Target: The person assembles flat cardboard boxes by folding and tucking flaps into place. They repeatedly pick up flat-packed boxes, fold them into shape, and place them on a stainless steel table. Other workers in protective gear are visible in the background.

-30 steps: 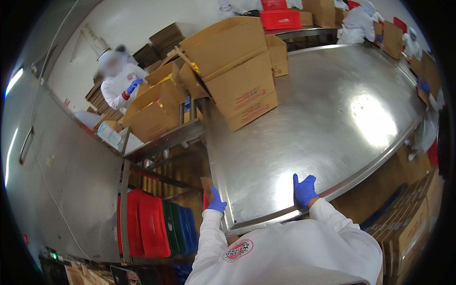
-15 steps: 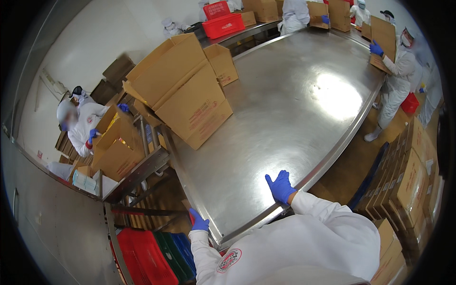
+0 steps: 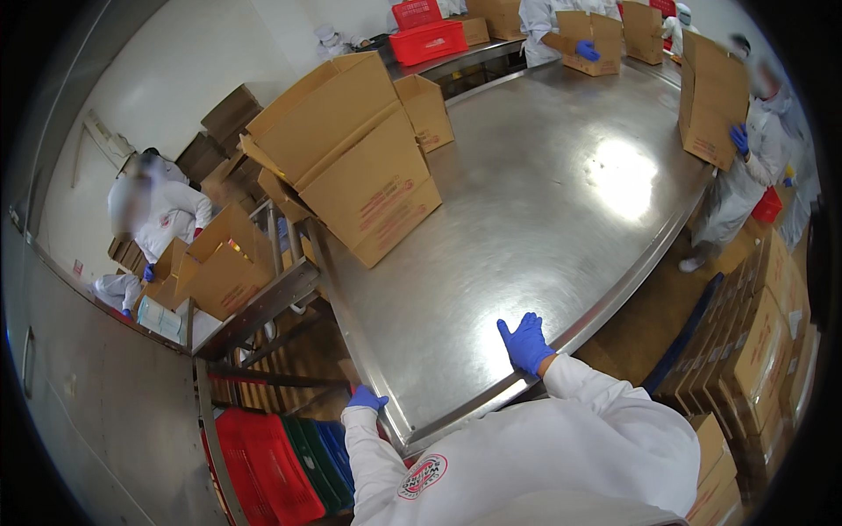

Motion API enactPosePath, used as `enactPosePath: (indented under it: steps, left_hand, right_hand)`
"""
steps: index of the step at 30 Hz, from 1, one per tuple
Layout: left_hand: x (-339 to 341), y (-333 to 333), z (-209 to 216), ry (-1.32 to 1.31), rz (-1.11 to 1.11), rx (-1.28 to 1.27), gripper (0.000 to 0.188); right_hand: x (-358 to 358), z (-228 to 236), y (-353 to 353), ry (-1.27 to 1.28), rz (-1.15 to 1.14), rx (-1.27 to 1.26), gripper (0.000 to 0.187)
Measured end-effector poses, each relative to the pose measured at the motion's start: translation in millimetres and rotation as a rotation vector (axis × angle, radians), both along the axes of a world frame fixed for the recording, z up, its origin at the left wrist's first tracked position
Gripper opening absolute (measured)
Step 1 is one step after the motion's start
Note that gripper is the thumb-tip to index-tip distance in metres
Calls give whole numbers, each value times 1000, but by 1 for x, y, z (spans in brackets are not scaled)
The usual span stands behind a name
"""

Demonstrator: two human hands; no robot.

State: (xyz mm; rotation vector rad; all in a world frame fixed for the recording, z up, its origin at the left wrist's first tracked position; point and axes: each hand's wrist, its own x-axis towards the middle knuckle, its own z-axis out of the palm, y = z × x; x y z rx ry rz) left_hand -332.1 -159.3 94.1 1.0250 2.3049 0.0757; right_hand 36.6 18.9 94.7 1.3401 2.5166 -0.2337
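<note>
**Hands braced on steel table edge**

Steel table [image 3: 526, 210] stretches ahead, mostly bare. Right hand [image 3: 524, 344] lies flat and open on its near rim, holding nothing; left hand [image 3: 366, 399] curls at the near-left corner, grip unclear. For steadiness, both palms should stay planted. Stacked cardboard boxes [image 3: 351, 158] crowd the far left; red crates [image 3: 263, 469] sit below.

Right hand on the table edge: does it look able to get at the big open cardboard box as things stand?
Probably yes, with a long stretch: bare steel table lies between the right hand and the big open cardboard box; nothing blocks it.
</note>
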Motion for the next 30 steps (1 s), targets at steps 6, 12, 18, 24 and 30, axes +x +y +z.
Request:
enactPosePath:
  steps: [6,12,18,24,30]
  left_hand:
    - [1,-7,-11,26,42,42,72]
    - [1,-4,-25,113,-21,5,75]
    - [10,-2,-16,34,35,12,74]
    - [16,0,-8,21,52,-1,75]
    - [15,0,-12,31,56,10,75]
  right_hand:
    - [0,6,-2,51,-24,-22,61]
    - [-2,21,0,-58,29,-60,73]
    - [-3,31,6,-74,19,-180,76]
    - [-2,25,9,-86,32,-125,75]
    - [0,13,13,-113,32,-111,75]
